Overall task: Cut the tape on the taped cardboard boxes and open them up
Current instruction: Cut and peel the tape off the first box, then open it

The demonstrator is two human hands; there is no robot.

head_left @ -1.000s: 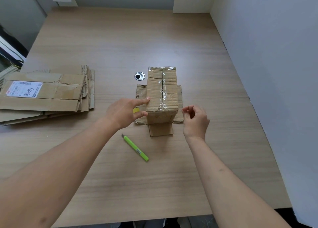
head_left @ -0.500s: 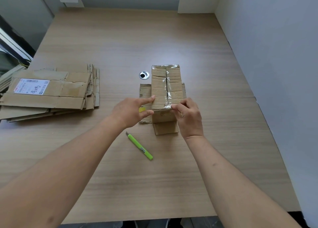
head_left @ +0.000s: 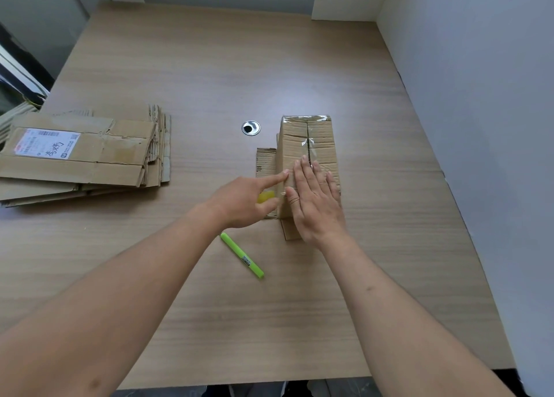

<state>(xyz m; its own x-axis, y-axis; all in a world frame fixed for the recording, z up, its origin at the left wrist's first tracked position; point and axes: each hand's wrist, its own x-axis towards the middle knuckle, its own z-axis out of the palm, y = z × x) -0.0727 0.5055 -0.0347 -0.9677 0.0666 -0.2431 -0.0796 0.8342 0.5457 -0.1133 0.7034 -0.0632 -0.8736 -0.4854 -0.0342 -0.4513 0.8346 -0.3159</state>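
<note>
Right hand (head_left: 317, 204) now flat atop taped box (head_left: 320, 138), fingers (head_left: 304, 168) over seam

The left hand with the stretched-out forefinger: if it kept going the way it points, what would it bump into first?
The left hand points right and slightly away; its forefinger tip already seems to touch the left side of the taped cardboard box, so the box comes first. Contact is hard to confirm from one view.

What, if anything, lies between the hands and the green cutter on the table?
Nothing visible does. The green cutter lies on bare table just near of the left hand, which touches the cardboard box side; the right hand lies flat on its top.
</note>
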